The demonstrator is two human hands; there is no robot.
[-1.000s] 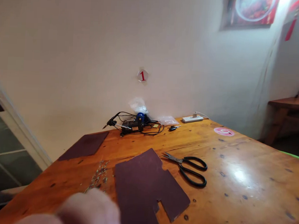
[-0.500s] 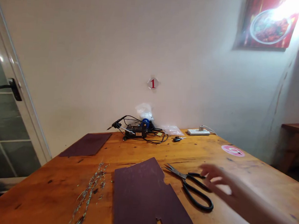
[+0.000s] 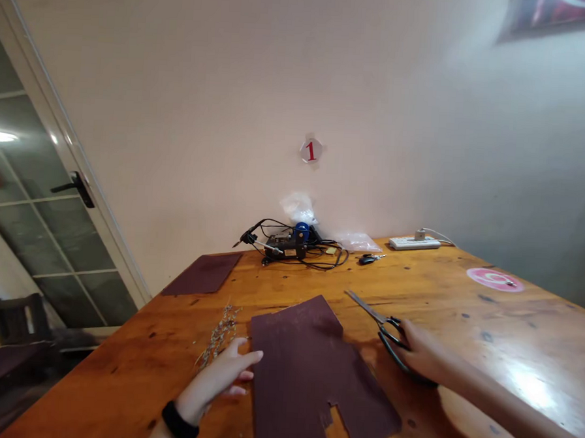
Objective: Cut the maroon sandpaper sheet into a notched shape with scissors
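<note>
A dark maroon sheet with a notched edge, possibly sandpaper [image 3: 304,363], lies flat on the wooden table [image 3: 469,307]. My left hand [image 3: 218,375], with a black wristband [image 3: 180,422], rests open beside the sheet's left edge, its fingertips at or touching that edge. Thin dried plant sprigs [image 3: 220,333] lie just beyond those fingers. My right hand [image 3: 425,353] is closed around the black handles of the steel scissors [image 3: 382,325], which partly hides them. The blades point up and to the left, toward the sheet's far corner.
A second maroon sheet [image 3: 202,273] lies at the table's far left. Along the wall are a black corded tool with a blue knob [image 3: 286,246], plastic bags [image 3: 297,207], a power strip [image 3: 413,243], and a small black clip [image 3: 369,259]. A glass door [image 3: 51,232] stands left.
My right hand has moved from just beside the scissors onto their handles, and the scissors have turned slightly. My left hand has come into view beside the sheet. The view has shifted.
</note>
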